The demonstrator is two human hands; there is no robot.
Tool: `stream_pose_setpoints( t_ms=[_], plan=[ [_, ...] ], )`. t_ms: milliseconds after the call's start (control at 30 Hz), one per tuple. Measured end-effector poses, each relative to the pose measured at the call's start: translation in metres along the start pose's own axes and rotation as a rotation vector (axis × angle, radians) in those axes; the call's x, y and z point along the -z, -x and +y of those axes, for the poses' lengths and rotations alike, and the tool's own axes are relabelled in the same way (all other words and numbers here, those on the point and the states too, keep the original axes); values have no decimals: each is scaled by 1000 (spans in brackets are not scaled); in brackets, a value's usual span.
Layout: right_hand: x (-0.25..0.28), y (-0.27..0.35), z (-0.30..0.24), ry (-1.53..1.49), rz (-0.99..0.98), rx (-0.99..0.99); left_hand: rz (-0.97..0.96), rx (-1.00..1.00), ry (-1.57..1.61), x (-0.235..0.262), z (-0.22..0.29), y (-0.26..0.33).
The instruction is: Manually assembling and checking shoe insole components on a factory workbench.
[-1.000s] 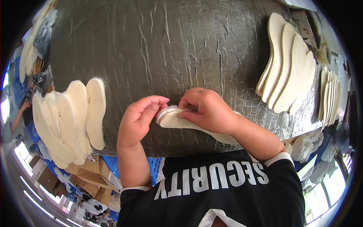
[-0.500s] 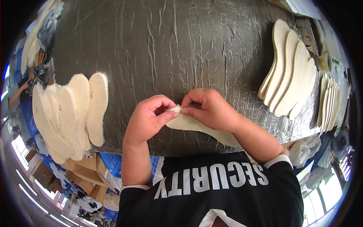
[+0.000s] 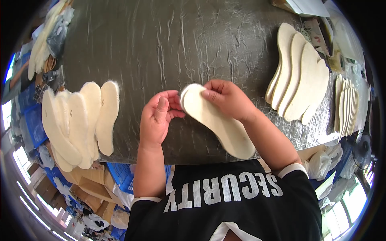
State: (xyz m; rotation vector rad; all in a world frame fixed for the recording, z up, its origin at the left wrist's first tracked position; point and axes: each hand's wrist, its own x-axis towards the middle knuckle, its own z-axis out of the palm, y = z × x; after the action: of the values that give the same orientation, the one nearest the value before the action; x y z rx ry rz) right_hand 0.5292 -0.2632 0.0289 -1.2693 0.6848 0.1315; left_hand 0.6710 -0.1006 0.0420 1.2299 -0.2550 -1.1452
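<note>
Swung steeper, the insole [image 3: 219, 122] is pinched by the right hand [image 3: 227, 98]; the left hand [image 3: 160, 116] has spread at its end.

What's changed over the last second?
Left hand released its pinch and opened beside the held insole, whose left end swung away from the person. Right hand still grips its edge. The left pile and right pile look unchanged.

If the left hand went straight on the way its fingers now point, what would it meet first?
The left hand would probably meet the cream insole held in the right hand; the gap, if any, is hard to judge.
</note>
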Motion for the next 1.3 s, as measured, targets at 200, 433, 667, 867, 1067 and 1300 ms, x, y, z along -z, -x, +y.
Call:
stream_pose_setpoints(
  t_ms=[200,433,667,867,1067,1300],
  plan=[
    [23,-11,10,-658,131,31,-157,92,-107,-25,-18,4],
    [20,-1,15,-985,189,121,-155,81,-184,-52,-15,1],
    [11,7,25,-1043,220,172,-33,-106,-679,-62,-20,2],
    [14,12,32,-1004,129,278,-134,-102,-658,-61,-11,6],
    [-16,29,30,-1045,173,366,-77,-160,-816,-53,-13,-2],
    [-21,43,47,-1055,-33,360,-59,224,221,-18,-17,-18]
  ],
)
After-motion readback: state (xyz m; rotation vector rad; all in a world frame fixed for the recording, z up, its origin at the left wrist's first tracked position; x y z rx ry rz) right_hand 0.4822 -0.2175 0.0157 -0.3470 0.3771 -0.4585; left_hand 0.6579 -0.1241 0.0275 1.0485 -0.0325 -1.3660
